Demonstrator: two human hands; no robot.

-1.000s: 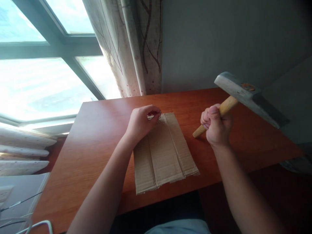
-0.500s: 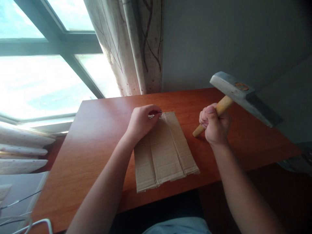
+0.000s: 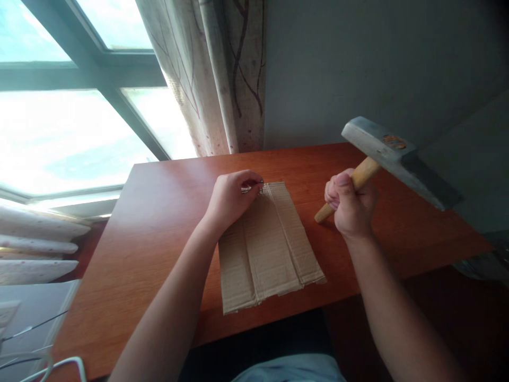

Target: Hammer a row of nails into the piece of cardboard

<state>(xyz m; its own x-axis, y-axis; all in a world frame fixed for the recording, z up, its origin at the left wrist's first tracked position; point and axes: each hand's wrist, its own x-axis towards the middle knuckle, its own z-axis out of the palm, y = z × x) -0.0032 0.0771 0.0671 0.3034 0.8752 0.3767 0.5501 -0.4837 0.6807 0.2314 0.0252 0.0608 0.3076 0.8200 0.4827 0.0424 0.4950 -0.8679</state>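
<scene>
A flat piece of brown cardboard (image 3: 268,249) lies on the reddish wooden table (image 3: 159,223), reaching to the front edge. My left hand (image 3: 230,199) rests at the cardboard's far left corner, fingers pinched on small metal nails (image 3: 251,187). My right hand (image 3: 352,204) is a fist round the wooden handle of a hammer (image 3: 397,156). The hammer's grey steel head is raised above the table's right side, to the right of the cardboard.
A window (image 3: 71,122) fills the left, with a patterned curtain (image 3: 222,74) hanging behind the table. A grey wall stands at the back. White cables (image 3: 43,366) lie low on the left. The table's right edge drops off near the hammer head.
The hammer head and my right hand have shifted slightly left. My left hand stays pinched at the cardboard's corner.
</scene>
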